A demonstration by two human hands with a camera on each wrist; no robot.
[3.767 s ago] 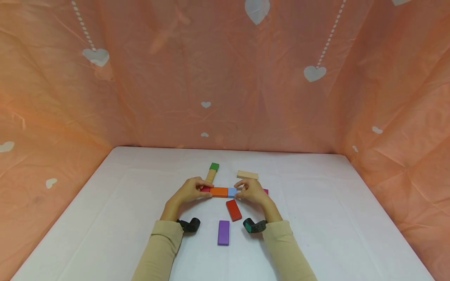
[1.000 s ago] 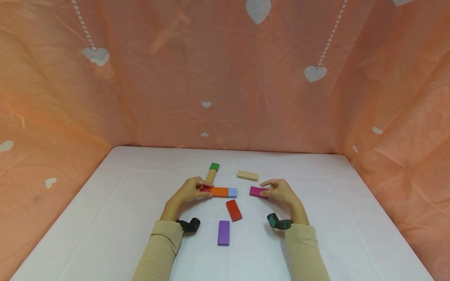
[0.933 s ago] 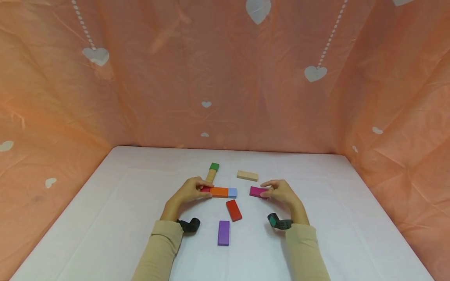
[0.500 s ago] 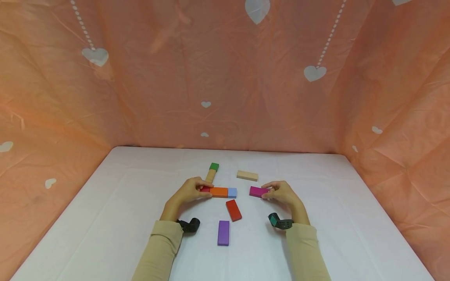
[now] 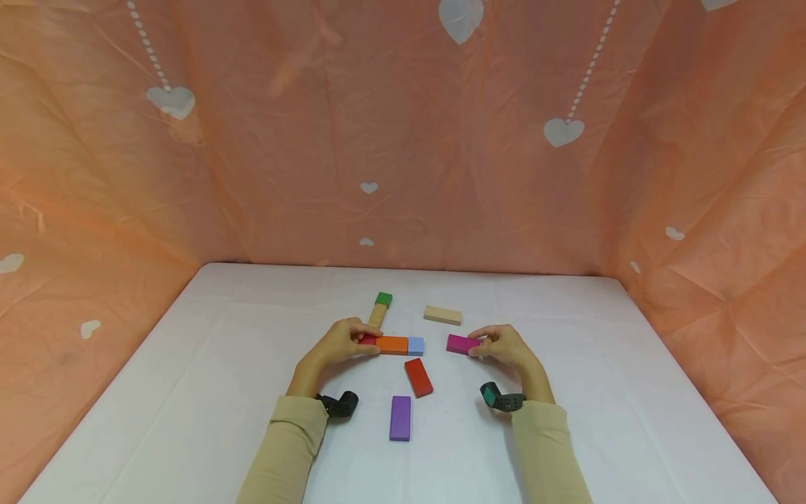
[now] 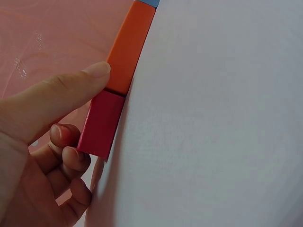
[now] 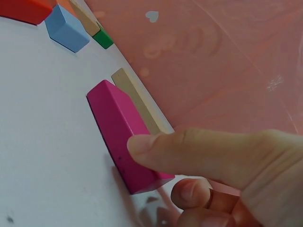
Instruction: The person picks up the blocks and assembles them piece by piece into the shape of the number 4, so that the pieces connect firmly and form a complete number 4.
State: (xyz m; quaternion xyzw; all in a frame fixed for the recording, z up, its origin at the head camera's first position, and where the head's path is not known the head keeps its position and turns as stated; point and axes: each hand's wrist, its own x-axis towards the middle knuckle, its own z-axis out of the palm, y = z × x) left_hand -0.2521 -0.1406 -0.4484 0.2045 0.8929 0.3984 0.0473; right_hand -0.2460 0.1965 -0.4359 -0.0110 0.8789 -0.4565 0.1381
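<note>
Right hand (image 5: 506, 346) has left the blue block (image 5: 416, 346) and is now at the magenta block (image 5: 462, 344); the left hand (image 5: 340, 341) and its row of blocks have stayed put. The right thumb and forefinger are clamped on one end of the magenta block, the thumb across its near side, the other fingers curled just off that end; the opposite end points toward the left hand. The left thumb and forefinger pinch the row where the crimson block (image 6: 101, 125) meets the orange block (image 5: 392, 345), the remaining fingers curled by the crimson end. Out from the left fingertips the orange block runs to the blue one, touching it; a gap lies between the blue block and the magenta. Behind the left forefinger a wood block (image 5: 378, 315) slants away, its near end hidden, with a green block (image 5: 383, 299) touching its far end. Just beyond the right fingers lies a second wood block (image 5: 443, 315). Between the hands, nearer the person, a red block (image 5: 418, 378) lies askew, and nearer still, between the wrists, a purple block (image 5: 400, 418). All lie on a white table (image 5: 567, 336).
</note>
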